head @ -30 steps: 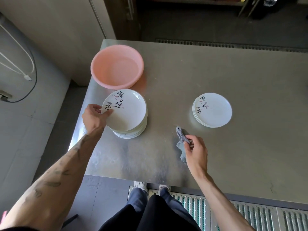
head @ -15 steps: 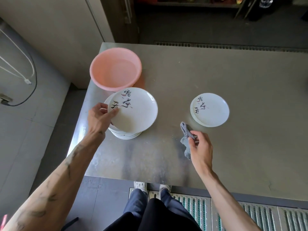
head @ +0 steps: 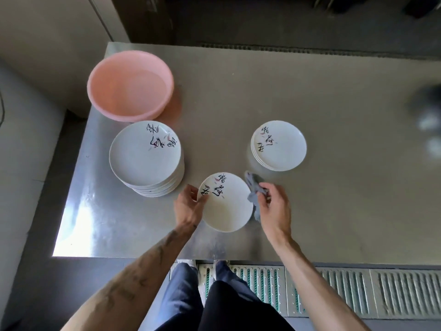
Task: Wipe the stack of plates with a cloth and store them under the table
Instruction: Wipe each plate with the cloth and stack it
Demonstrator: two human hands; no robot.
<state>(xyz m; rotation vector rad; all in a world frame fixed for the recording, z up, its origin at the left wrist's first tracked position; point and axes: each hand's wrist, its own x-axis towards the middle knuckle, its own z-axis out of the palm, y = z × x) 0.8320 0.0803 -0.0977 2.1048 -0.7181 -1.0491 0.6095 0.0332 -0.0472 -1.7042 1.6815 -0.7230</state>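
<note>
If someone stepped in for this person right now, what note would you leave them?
Left hand holds one plate by its rim, over the table. Right hand grips the cloth at that plate's right edge.
Tall stack stands left, by the basin; short stack right.
Done: the short stack is probably wiped.
Left: wipe the held plate and the tall stack, then store all under the table.

table (head: pixel 310 211): brushed metal (glary) | plates (head: pixel 143 158): glossy | basin (head: pixel 130 84): matt plastic
</note>
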